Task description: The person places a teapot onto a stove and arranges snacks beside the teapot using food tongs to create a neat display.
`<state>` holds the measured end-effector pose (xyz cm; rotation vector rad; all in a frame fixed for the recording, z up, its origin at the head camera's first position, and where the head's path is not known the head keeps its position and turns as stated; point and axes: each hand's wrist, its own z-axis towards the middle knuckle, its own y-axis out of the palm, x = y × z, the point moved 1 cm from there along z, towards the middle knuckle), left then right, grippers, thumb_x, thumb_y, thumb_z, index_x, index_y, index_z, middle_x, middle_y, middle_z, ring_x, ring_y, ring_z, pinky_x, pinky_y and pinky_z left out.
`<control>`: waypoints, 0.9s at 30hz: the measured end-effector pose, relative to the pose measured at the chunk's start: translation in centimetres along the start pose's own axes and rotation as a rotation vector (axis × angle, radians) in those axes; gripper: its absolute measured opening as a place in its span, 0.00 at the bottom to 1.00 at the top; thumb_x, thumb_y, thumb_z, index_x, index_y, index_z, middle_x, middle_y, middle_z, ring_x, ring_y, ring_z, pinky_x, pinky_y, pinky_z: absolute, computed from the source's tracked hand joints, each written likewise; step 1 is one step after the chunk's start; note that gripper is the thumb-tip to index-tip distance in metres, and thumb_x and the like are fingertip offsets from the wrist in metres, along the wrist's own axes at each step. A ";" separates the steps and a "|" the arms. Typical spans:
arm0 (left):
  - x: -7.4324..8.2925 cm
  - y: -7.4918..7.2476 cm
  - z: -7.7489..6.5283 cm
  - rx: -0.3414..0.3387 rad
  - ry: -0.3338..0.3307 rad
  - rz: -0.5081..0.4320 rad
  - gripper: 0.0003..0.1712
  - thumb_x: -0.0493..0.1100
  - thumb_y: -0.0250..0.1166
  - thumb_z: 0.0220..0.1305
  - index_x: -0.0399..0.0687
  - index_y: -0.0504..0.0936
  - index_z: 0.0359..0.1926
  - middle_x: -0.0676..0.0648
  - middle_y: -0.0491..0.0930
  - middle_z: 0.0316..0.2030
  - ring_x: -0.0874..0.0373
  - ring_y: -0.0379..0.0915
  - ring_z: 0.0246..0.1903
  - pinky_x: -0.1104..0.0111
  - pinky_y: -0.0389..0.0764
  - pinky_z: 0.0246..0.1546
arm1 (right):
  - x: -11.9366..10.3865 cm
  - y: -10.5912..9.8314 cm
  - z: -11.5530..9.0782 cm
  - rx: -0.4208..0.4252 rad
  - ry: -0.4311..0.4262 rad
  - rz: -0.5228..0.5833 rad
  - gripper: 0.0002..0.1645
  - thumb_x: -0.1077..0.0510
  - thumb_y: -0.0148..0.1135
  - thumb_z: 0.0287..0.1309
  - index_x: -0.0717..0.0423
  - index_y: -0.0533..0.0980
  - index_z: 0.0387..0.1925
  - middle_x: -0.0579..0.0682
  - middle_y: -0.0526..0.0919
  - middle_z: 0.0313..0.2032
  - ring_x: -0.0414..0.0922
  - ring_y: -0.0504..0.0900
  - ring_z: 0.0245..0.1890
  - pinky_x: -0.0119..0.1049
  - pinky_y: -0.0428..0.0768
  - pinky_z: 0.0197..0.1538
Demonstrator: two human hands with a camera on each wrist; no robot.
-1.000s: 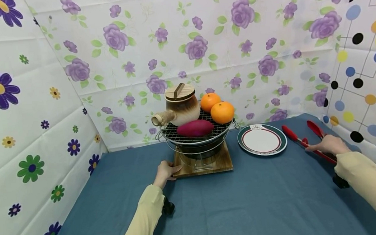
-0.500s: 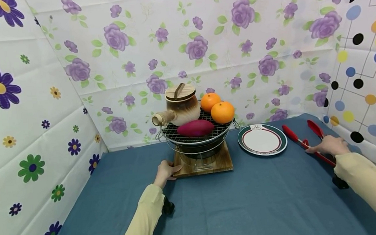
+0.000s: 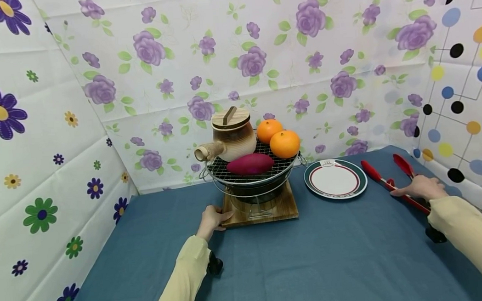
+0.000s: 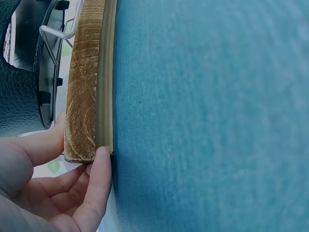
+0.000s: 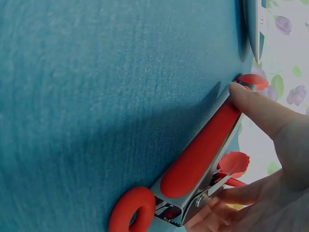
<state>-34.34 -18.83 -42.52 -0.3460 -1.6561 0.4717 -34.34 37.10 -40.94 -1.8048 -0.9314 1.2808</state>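
On a wooden board (image 3: 287, 205) stands a round tabletop grill (image 3: 256, 193) with a wire mesh top. My left hand (image 3: 210, 220) holds the board's front left corner. In the left wrist view, the thumb lies on the board's (image 4: 86, 87) upper side and the fingers come up at its end and lower edge. Far to the right, my right hand (image 3: 423, 187) grips red-handled tongs (image 3: 371, 171), which lie low over the cloth. The right wrist view shows the thumb along the red grip of the tongs (image 5: 203, 145), fingers on the far side, and a red pull ring (image 5: 121, 212) at the end.
The mesh carries a lidded clay pot (image 3: 240, 141) with its handle pointing left, a purple sweet-potato-shaped vegetable (image 3: 250, 164) and two oranges (image 3: 285, 144). A green-rimmed plate (image 3: 335, 179) sits between grill and tongs. Patterned sheets (image 3: 159, 95) wall the blue cloth (image 3: 248, 269).
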 end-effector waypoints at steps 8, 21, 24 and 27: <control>-0.3 -0.4 0.4 -0.008 -0.023 0.044 0.16 0.43 0.70 0.51 0.37 0.74 0.21 0.41 0.69 0.19 0.49 0.74 0.18 0.63 0.80 0.18 | -1.4 -0.2 -0.1 0.104 0.041 0.017 0.67 0.30 0.61 0.42 0.89 0.50 0.52 0.86 0.50 0.44 0.77 0.51 0.45 0.66 0.63 0.43; 0.6 -2.0 -1.4 -0.028 0.079 0.239 0.20 0.44 0.67 0.54 0.29 0.75 0.37 0.38 0.75 0.27 0.51 0.74 0.20 0.63 0.80 0.21 | -5.6 0.0 -2.6 0.432 -0.226 -0.026 0.59 0.31 0.53 0.52 0.82 0.50 0.57 0.82 0.54 0.44 0.74 0.55 0.43 0.69 0.61 0.39; 1.1 -2.9 -1.8 0.027 0.127 0.327 0.29 0.44 0.68 0.54 0.26 0.72 0.49 0.36 0.75 0.37 0.47 0.75 0.28 0.60 0.79 0.26 | -6.7 -0.3 -3.2 0.463 -0.277 -0.033 0.56 0.32 0.53 0.53 0.80 0.52 0.58 0.80 0.55 0.45 0.73 0.55 0.44 0.69 0.60 0.40; 1.4 -3.9 -2.2 0.091 0.188 0.412 0.29 0.44 0.68 0.53 0.28 0.72 0.50 0.35 0.74 0.38 0.45 0.73 0.34 0.57 0.77 0.32 | -7.6 -0.6 -3.6 0.464 -0.315 -0.043 0.56 0.31 0.52 0.54 0.78 0.51 0.59 0.79 0.56 0.47 0.73 0.55 0.45 0.69 0.60 0.42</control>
